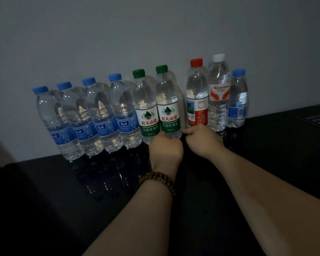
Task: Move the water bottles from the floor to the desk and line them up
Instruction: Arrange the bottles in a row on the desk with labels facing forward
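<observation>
Several water bottles stand in a row along the wall on the black desk (63,191). From the left come several blue-capped bottles (85,117), two green-capped bottles (148,108) (167,106), a red-capped bottle (197,93), a white-capped bottle (218,93) and a short blue-capped bottle (237,100). My left hand (164,150), fingers curled, holds the base of the right green-capped bottle from the front. My right hand (201,141) pinches the same base from its right side. A gap separates this bottle from the red-capped one.
A grey wall rises directly behind the row. A dark flat card (316,121) lies on the desk at the far right. The desk's left edge (9,163) falls away to the floor. The room is dim.
</observation>
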Action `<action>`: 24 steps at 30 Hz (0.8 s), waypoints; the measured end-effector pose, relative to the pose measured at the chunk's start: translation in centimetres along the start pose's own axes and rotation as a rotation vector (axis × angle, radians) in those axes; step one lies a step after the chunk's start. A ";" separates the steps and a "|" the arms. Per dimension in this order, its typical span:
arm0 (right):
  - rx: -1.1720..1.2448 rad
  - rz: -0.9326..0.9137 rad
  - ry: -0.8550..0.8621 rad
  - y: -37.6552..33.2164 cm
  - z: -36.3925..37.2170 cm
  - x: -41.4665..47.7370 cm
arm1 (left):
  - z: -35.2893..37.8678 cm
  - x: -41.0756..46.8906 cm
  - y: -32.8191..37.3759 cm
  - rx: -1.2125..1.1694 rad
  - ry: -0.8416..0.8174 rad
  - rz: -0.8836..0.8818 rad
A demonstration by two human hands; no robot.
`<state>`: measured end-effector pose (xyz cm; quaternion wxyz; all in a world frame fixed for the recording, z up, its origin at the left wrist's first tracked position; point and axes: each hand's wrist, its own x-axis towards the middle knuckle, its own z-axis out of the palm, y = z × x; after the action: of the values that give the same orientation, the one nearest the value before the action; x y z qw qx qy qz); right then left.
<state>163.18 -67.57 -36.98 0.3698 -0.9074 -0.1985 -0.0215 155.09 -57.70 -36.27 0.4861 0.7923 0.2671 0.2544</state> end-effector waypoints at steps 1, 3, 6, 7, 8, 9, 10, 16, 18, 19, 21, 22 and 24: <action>-0.003 0.000 0.000 0.0 0.0 0.0 | 0.0 0.0 0.0 -0.005 0.006 -0.009; 0.000 0.003 0.003 0.0 0.0 0.0 | 0.1 0.1 0.0 -0.016 0.026 -0.025; 0.013 -0.005 0.002 0.0 -0.1 -0.1 | 0.1 0.1 0.1 -0.007 0.055 -0.029; 0.013 -0.009 0.001 0.0 -0.1 -0.1 | 0.1 0.1 0.1 0.001 0.058 -0.029; 0.007 -0.011 -0.001 0.0 0.0 -0.1 | 0.1 0.1 0.1 0.005 0.056 -0.029; -0.001 -0.012 -0.003 0.0 0.0 -0.1 | 0.1 0.0 0.1 0.005 0.053 -0.029; -0.008 -0.010 -0.005 0.0 0.0 -0.1 | 0.0 0.0 0.1 0.004 0.049 -0.028; -0.023 -0.022 0.005 0.2 0.2 0.1 | 0.0 -0.1 0.2 -0.001 0.041 -0.020; -0.036 -0.025 0.010 0.4 0.3 0.2 | 0.0 0.0 0.2 0.004 0.041 -0.017; -0.042 -0.027 0.015 0.4 0.3 0.2 | 0.1 0.0 0.1 0.004 0.041 -0.018; -0.048 -0.033 0.022 0.5 0.3 0.3 | 0.2 0.1 0.0 0.002 0.045 -0.020; -0.044 -0.041 0.026 0.4 0.3 0.2 | 0.3 0.2 0.0 0.004 0.053 -0.022; -0.017 -0.059 0.053 0.3 0.2 0.1 | 0.3 0.3 0.0 -0.005 0.083 -0.035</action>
<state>163.35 -67.58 -37.29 0.3665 -0.9034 -0.2148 -0.0582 155.47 -57.65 -36.36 0.4811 0.7751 0.3000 0.2790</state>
